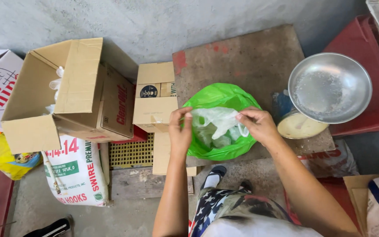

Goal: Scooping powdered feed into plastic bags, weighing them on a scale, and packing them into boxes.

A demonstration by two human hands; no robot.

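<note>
Both hands sit mid-frame: the left hand [180, 131] and right hand [259, 125] each pinch the clear plastic bag [216, 123] stretched between them, just above the open green plastic bag [224, 96] lying on a brown board [251, 57]. Over at right, a metal scale pan [330, 87]; upper left, an open cardboard box [66, 92].

Lying flat over the grey concrete floor [145, 206]: a worn brown board [251, 61], serving as worktop. Sitting on it, a green plastic bag [218, 96]; standing at its right edge, a weighing scale with a metal pan [330, 87]. Resting on the floor, a printed white sack [77, 173].
</note>
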